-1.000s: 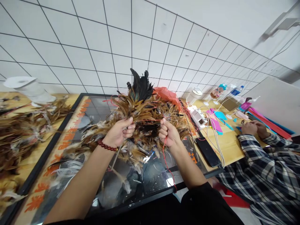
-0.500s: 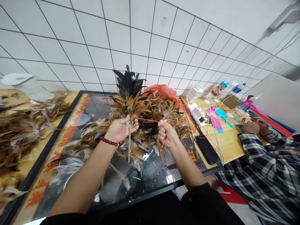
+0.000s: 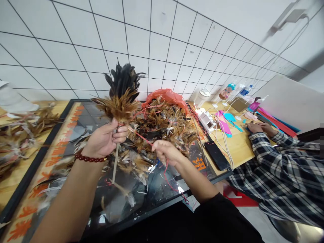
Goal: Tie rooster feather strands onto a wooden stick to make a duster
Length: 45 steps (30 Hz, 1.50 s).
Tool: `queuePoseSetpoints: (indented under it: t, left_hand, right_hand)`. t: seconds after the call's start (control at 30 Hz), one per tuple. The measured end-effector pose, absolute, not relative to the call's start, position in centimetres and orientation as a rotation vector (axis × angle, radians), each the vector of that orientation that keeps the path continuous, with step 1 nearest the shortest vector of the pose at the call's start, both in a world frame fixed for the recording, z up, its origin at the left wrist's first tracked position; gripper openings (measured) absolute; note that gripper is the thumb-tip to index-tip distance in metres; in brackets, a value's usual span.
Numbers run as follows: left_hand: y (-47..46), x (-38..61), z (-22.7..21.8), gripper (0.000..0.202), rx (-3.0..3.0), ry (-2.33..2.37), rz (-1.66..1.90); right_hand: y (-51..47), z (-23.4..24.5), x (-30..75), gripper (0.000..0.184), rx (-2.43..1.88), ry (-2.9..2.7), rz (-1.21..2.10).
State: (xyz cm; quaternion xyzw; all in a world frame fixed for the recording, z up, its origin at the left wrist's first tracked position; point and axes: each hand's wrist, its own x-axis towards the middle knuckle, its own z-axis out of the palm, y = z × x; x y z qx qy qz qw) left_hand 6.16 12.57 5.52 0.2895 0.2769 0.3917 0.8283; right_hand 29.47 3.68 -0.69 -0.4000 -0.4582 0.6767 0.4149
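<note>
My left hand point(image 3: 105, 140) is closed round a thin stick point(image 3: 115, 165) topped with a bunch of brown and black feathers point(image 3: 118, 98), held upright above the glass-topped table point(image 3: 162, 189). A red string point(image 3: 141, 139) runs taut from the bunch to my right hand point(image 3: 165, 152), which pinches it; the loose end hangs down past my wrist. A bead bracelet point(image 3: 88, 158) sits on my left wrist. Behind the hands lies a heap of brown feathers point(image 3: 167, 125).
More feathers point(image 3: 22, 131) lie on the wooden table at left. A red plastic bag point(image 3: 167, 96) sits behind the heap. At right, a person in a plaid shirt point(image 3: 286, 168) works at a wooden table with a phone point(image 3: 216, 155), cables and coloured paper pieces.
My left hand has lifted the feather bunch up and to the left, clear of the heap. My right hand has moved down and left, drawing the red string taut.
</note>
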Motion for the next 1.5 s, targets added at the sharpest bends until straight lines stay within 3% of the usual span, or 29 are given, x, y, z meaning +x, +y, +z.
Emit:
queuePoseSetpoints:
  t: [0.13,0.27,0.37,0.6,0.7,0.83,0.97,1.23,1.5]
  left_hand:
    - [12.5,6.3,5.4,0.032,0.657,0.626,0.91]
    - [12.5,7.3,4.9,0.034,0.604,0.64,0.947]
    - [12.1,8.4,4.4,0.032,0.623,0.683,1.05]
    - [11.2,10.4,3.4,0.038,0.69,0.755,1.156]
    - [11.4,10.4,3.1,0.036,0.665,0.719,1.115]
    - [11.7,10.0,3.2,0.036,0.591,0.618,1.002]
    - [11.4,10.1,3.6,0.043,0.573,0.515,0.876]
    - [11.0,9.9,3.3,0.01,0.679,0.389,0.833]
    - [10.8,9.6,2.0,0.016,0.892,0.372,0.812]
  right_hand:
    - [3.4,1.1,32.5,0.026,-1.135,-1.911,1.257]
    - [7.6,2.4,38.3,0.031,-1.774,-1.672,0.596]
    - [12.0,1.6,40.9,0.037,-2.183,-1.453,0.399]
    - [15.0,1.0,40.8,0.024,-2.054,-1.254,0.386]
    - [13.9,2.7,40.6,0.023,-1.74,-1.152,0.38]
    - [11.5,5.5,37.9,0.029,-1.217,-1.069,0.744]
    - [9.2,6.7,31.8,0.029,-1.002,-1.359,1.022]
    - [9.7,4.9,26.2,0.025,-1.085,-1.798,0.705]
    - [9.8,4.9,26.5,0.015,-1.118,-1.862,0.502]
